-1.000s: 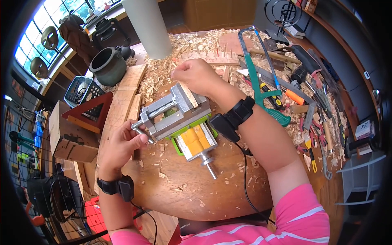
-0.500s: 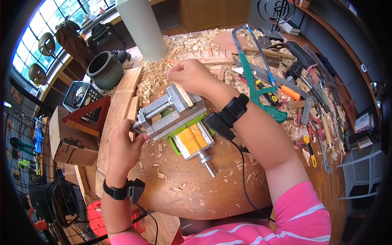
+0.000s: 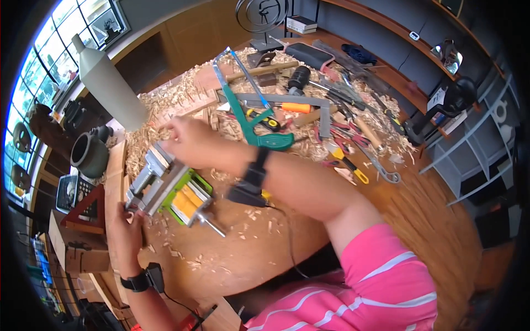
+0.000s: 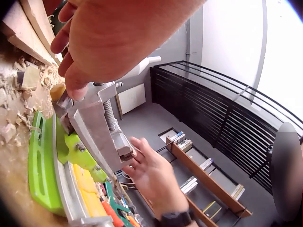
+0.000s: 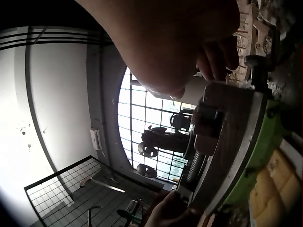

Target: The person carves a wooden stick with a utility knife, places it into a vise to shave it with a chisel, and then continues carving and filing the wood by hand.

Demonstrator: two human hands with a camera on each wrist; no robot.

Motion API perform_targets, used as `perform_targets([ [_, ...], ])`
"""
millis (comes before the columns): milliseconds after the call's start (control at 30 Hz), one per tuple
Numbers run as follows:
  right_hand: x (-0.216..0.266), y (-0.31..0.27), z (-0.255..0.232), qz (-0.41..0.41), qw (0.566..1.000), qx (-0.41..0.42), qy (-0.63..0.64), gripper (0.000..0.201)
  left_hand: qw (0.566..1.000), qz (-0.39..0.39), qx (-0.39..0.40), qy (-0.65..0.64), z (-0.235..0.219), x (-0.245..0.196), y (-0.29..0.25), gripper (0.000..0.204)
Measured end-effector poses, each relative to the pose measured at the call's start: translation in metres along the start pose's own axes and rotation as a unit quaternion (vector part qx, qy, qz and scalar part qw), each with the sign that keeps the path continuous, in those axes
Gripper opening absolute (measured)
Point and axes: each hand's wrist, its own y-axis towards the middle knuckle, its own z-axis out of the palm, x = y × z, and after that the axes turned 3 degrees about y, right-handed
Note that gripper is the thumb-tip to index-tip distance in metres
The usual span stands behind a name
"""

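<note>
A metal vise (image 3: 165,187) stands on a green base (image 3: 179,201), with a thin wood strip (image 3: 159,156) upright between its jaws. My left hand (image 3: 125,234) grips the handle at the screw end; its thumb presses against the metal in the left wrist view. My right hand (image 3: 193,142) is at the other end, its bent fingers beside the jaw and the strip's top; whether they pinch the strip is hidden. The right wrist view shows the screw (image 5: 194,168) running between the two hands. Yellow blocks (image 3: 186,202) sit in a second small clamp below.
Wood shavings (image 3: 182,83) cover the far part of the table. A green hacksaw (image 3: 243,116), an orange-handled tool (image 3: 295,107), a metal square (image 3: 324,118) and several tools lie to the right. A white bottle (image 3: 110,83) stands behind the vise; boards (image 3: 116,165) lie at the left.
The head view has turned right, so the vise and both hands appear further left. Both hands remain at the same ends of the vise. The strip remains between the jaws.
</note>
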Motion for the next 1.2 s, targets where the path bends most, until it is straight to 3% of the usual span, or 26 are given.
perform_targets([
  [33, 0.003, -0.027, -0.036, -0.021, 1.0, 0.016, -0.004, 0.048, 0.998, -0.036, 0.008, 0.054, -0.006, -0.01, -0.006, 0.045],
  [100, 0.019, -0.081, -0.121, -0.032, 0.992, 0.044, -0.114, 0.034, 0.976, 0.016, -0.038, 0.215, -0.014, -0.025, -0.018, 0.053],
  [133, -0.007, -0.108, -0.156, -0.098, 0.981, -0.003, -0.166, 0.03, 0.976, 0.014, -0.038, 0.215, -0.012, -0.026, -0.02, 0.053],
  [200, -0.001, -0.16, -0.232, 0.015, 0.953, -0.035, -0.299, 0.023, 0.956, 0.169, -0.218, 0.097, -0.005, -0.03, -0.022, 0.06],
  [233, 0.005, -0.182, -0.263, 0.153, 0.931, -0.037, -0.328, 0.019, 0.956, 0.172, -0.217, 0.097, -0.003, -0.042, -0.023, 0.06],
  [300, 0.009, -0.228, -0.298, 0.212, 0.892, -0.075, -0.393, 0.019, 0.977, 0.135, -0.16, -0.05, 0.004, -0.079, -0.027, 0.07],
  [367, 0.005, -0.26, -0.306, 0.209, 0.887, -0.09, -0.402, 0.018, 0.974, 0.167, -0.145, -0.045, 0.024, -0.085, -0.012, 0.077],
  [433, 0.001, -0.282, -0.306, 0.206, 0.884, -0.106, -0.406, 0.018, 0.977, 0.139, -0.156, 0.036, 0.05, -0.082, 0.006, 0.08],
  [467, 0.0, -0.288, -0.3, 0.17, 0.892, -0.095, -0.408, 0.018, 0.968, 0.141, -0.193, 0.079, 0.064, -0.076, 0.015, 0.08],
  [533, -0.013, -0.291, -0.29, 0.109, 0.898, -0.064, -0.421, 0.019, 0.97, 0.14, -0.175, 0.095, 0.062, -0.082, 0.018, 0.08],
  [667, -0.02, -0.264, -0.28, 0.112, 0.896, -0.067, -0.424, 0.019, 0.97, 0.143, -0.16, 0.116, 0.067, -0.074, 0.028, 0.079],
  [900, -0.034, -0.219, -0.294, 0.191, 0.861, -0.052, -0.469, 0.019, 0.983, 0.092, -0.092, 0.132, 0.048, -0.085, 0.029, 0.069],
  [1000, -0.029, -0.209, -0.31, 0.21, 0.842, -0.065, -0.493, 0.021, 0.961, 0.148, -0.171, 0.157, 0.062, -0.079, 0.029, 0.067],
  [1100, -0.038, -0.209, -0.323, 0.232, 0.822, -0.057, -0.517, 0.023, 0.962, 0.134, -0.174, 0.165, 0.066, -0.079, 0.026, 0.066],
  [1200, -0.04, -0.209, -0.331, 0.279, 0.801, 0.005, -0.53, 0.022, 0.956, 0.146, -0.202, 0.158, 0.069, -0.079, 0.025, 0.063],
])
